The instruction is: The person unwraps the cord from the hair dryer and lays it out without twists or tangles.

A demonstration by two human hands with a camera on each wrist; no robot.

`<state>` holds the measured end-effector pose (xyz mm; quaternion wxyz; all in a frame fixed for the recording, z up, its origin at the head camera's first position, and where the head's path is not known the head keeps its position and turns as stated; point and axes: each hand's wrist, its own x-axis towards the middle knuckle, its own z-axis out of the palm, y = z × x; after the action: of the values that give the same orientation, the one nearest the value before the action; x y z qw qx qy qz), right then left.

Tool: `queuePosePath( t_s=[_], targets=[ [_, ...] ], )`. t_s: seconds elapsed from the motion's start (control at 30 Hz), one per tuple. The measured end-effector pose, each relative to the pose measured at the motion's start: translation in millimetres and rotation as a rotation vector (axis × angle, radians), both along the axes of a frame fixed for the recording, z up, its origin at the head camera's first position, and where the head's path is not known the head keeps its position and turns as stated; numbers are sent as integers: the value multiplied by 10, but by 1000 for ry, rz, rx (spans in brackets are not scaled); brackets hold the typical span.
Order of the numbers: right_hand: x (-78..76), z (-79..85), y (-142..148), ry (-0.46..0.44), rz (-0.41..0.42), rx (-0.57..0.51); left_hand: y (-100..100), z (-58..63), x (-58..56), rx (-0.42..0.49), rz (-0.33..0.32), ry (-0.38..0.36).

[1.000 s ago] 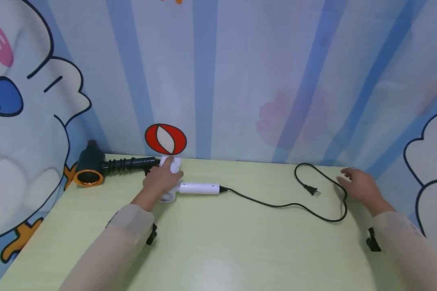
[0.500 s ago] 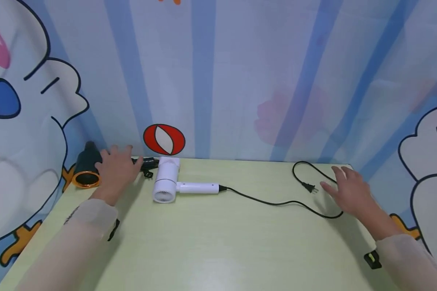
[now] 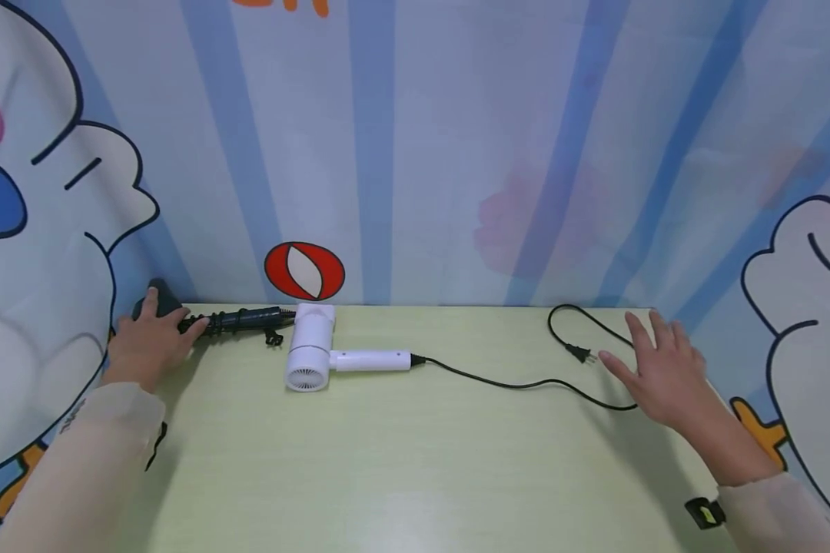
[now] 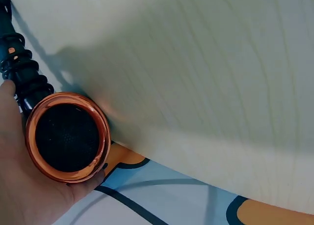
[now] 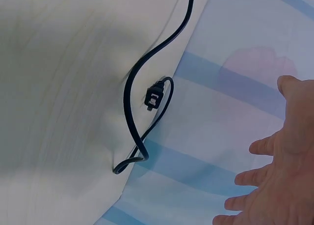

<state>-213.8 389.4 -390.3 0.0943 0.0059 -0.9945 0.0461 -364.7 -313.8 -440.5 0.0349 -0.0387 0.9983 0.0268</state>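
Observation:
At the back left corner of the table, my left hand (image 3: 144, 347) grips the head of a black hair dryer (image 3: 245, 319), covering most of it. Its copper-rimmed opening (image 4: 101, 129) faces the left wrist camera, and the cord is wound around the handle. Beside its handle end lies a white hair dryer (image 3: 311, 343), its handle pointing right. From that handle a black cord (image 3: 526, 385) runs right to a two-pin plug (image 3: 581, 353). My right hand (image 3: 674, 380) hovers over the cord's right part, fingers spread and holding nothing; part of the loop is hidden beneath it.
The pale wooden table (image 3: 415, 468) meets a blue striped printed curtain (image 3: 443, 153) along its back edge and at both sides. Black straps from the wrist cameras (image 3: 705, 512) show at the sleeves.
My left hand left the white hair dryer, moved left along the black one and took hold of its head. The right hand lifted over the cord and spread its fingers.

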Motion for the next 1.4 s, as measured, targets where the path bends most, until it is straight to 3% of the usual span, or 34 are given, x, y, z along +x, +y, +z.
queuePosePath(
  t_s=[0.2,0.33,0.57,0.83,1.23,1.4],
  targets=[
    [-50,-16,-35,-7,-5,-17,-78,16,33,-13,30,-24],
    [-111,-31,-64,-3,-1,-26,-123,23,102,-7,36,-1],
    [-155,-78,-73,-7,22,-40,-178,-51,290,-12,14,27],
    [-138,-128,-59,-35,47,-49,-104,-3,445,-37,-25,30],
    [-105,-121,-64,-73,68,-49,-76,28,828,-65,-40,-39],
    [-107,-108,-65,-70,68,-47,-43,30,989,-66,-47,-36]
  ],
)
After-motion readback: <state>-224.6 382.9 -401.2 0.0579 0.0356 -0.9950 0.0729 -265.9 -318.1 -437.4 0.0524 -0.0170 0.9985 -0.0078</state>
